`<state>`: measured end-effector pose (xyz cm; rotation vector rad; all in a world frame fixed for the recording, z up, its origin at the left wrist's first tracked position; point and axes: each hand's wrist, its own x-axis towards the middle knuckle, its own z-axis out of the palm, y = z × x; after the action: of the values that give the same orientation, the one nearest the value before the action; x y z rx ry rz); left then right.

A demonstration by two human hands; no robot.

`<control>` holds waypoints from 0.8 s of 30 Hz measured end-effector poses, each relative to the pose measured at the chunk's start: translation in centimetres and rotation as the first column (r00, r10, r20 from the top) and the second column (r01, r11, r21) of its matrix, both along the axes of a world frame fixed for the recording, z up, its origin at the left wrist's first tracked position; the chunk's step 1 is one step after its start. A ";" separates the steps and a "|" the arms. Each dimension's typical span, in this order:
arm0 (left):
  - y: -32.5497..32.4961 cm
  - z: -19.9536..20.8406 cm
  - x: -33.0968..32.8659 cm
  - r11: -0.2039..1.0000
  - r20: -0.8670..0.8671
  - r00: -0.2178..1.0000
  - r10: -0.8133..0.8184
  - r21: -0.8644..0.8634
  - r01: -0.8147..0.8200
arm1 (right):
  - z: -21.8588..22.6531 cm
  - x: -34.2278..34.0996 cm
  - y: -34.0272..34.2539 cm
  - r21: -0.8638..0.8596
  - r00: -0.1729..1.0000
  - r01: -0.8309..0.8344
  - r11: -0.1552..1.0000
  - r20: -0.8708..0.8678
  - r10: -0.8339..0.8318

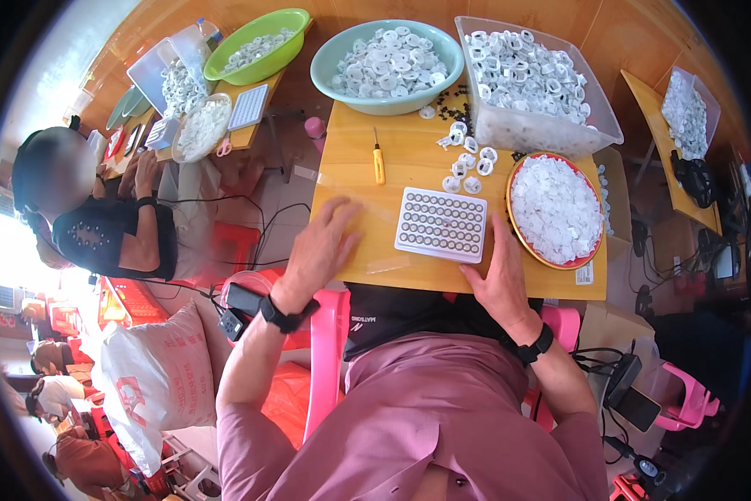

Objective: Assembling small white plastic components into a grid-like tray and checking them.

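Observation:
My left hand (321,248) lies flat, fingers spread, on the front left part of the wooden table (409,163), holding nothing. My right hand (499,280) rests at the table's front edge, thumb touching the right side of a white tray (441,224) filled with rows of small round parts. Several loose white ring parts (467,159) lie just beyond the tray. A yellow-handled screwdriver (378,161) lies to the tray's far left.
A red-rimmed plate (594,250) of white discs sits right of the tray. Behind stand a teal bowl (325,79) and a clear bin (551,134) of white parts. Another person (91,217) works at a table on the left, with a green bowl (254,71). A white sack (158,367) stands below.

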<state>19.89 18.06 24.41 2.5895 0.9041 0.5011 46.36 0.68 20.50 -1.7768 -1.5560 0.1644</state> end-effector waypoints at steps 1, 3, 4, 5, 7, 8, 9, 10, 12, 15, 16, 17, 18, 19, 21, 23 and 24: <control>0.8 0.5 0.6 1.000 0.013 1.000 0.009 0.030 -0.009 | 0.2 -0.2 -0.2 -0.002 1.000 -0.003 1.000 0.003 0.003; 2.6 0.3 1.3 0.998 0.032 0.999 0.019 0.057 -0.020 | 0.9 -0.7 -0.5 0.098 0.988 0.068 0.993 0.128 -0.081; 3.6 -0.3 1.3 0.996 -0.003 1.000 -0.025 0.084 0.025 | 1.2 -0.7 -0.6 0.100 0.988 0.061 0.993 0.133 -0.074; 4.5 -0.8 1.2 0.992 -0.039 0.997 -0.068 0.108 0.072 | 1.6 -0.8 -0.7 0.131 0.977 -0.010 0.991 0.213 -0.019; 5.7 -0.6 1.1 0.991 -0.120 0.988 -0.101 0.073 0.110 | 2.6 -1.1 -0.6 0.149 0.956 -0.068 0.986 0.293 0.021; 6.0 -0.6 1.0 0.989 -0.202 0.971 -0.131 0.037 0.141 | 3.2 -1.2 0.0 0.106 0.943 -0.117 0.987 0.325 0.077; 6.0 -0.6 1.0 0.989 -0.200 0.970 -0.135 0.034 0.145 | 4.0 -1.5 0.6 0.061 0.926 -0.163 0.985 0.353 0.132; 6.0 -0.6 0.9 0.987 -0.221 0.966 -0.135 0.057 0.151 | 4.9 -1.9 1.3 0.001 0.930 -0.157 0.988 0.336 0.148; 5.7 -0.5 0.9 0.985 -0.239 0.962 -0.134 0.077 0.156 | 6.2 -2.2 2.9 -0.057 0.917 -0.179 0.982 0.352 0.187; 4.8 0.3 0.8 0.993 -0.267 0.960 -0.087 0.055 0.106 | 5.8 -1.4 5.2 -0.121 0.878 -0.193 0.974 0.421 0.226; 4.7 0.3 0.7 0.988 -0.239 0.966 -0.102 0.092 0.127 | 5.4 -1.3 5.8 -0.139 0.852 -0.186 0.973 0.470 0.230; 4.6 0.3 0.6 0.981 -0.212 0.970 -0.118 0.130 0.147 | 5.1 -1.2 6.0 -0.141 0.849 -0.189 0.972 0.473 0.234; 4.5 0.5 0.4 0.982 -0.208 0.972 -0.111 0.127 0.140 | 4.9 -1.1 6.2 -0.164 0.855 -0.197 0.967 0.453 0.251; 4.6 0.8 0.2 0.977 -0.210 0.972 -0.108 0.160 0.143 | 4.8 -1.1 6.3 -0.187 0.861 -0.205 0.961 0.432 0.268; 4.7 1.6 -0.5 0.971 -0.210 0.972 -0.102 0.190 0.143 | 4.9 -1.1 6.4 -0.194 0.857 -0.207 0.959 0.438 0.273; 5.1 2.5 -1.6 0.965 -0.145 0.985 -0.096 0.231 0.128 | 4.9 -1.2 6.4 -0.198 0.854 -0.206 0.958 0.442 0.274; 5.4 2.8 -2.2 0.959 -0.149 0.987 -0.066 0.263 0.104 | 4.9 -1.2 6.5 -0.193 0.852 -0.213 0.958 0.442 0.279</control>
<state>17.68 23.51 27.26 2.9290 0.8114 0.4514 45.13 7.16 25.35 -1.8007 -2.1684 -0.0422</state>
